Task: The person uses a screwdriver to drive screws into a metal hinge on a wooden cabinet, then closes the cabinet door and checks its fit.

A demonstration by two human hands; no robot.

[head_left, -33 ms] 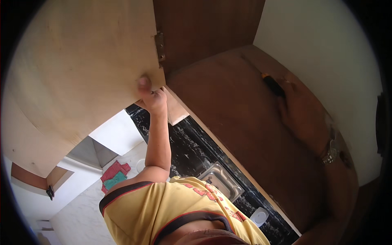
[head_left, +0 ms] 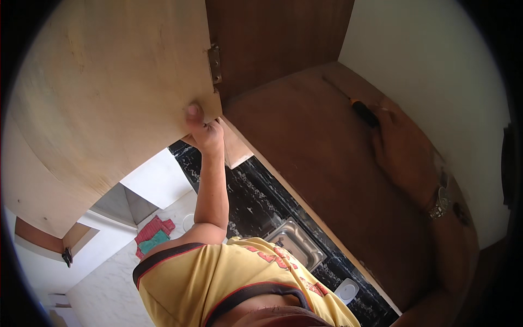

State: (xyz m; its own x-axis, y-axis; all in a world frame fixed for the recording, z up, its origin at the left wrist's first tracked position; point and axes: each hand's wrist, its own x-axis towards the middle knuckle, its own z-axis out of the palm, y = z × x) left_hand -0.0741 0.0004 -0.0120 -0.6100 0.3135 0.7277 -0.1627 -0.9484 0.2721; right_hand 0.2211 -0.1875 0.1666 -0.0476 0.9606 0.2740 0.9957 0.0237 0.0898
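Almost nothing shifted: left hand [head_left: 207, 135] clamped on door [head_left: 125, 76], right hand [head_left: 406, 150] wrapped round screwdriver [head_left: 365, 114]; work seemed paused.

The left forearm [head_left: 211, 188] rises nearly upright from a bent elbow [head_left: 218, 228], and the left hand [head_left: 205, 131] grips with its thumb [head_left: 193, 113] extended upward, the other fingers mostly hidden. The right forearm [head_left: 453, 250] lies in shadow, the right hand [head_left: 406, 152] angled up and leftward, fingers curled.
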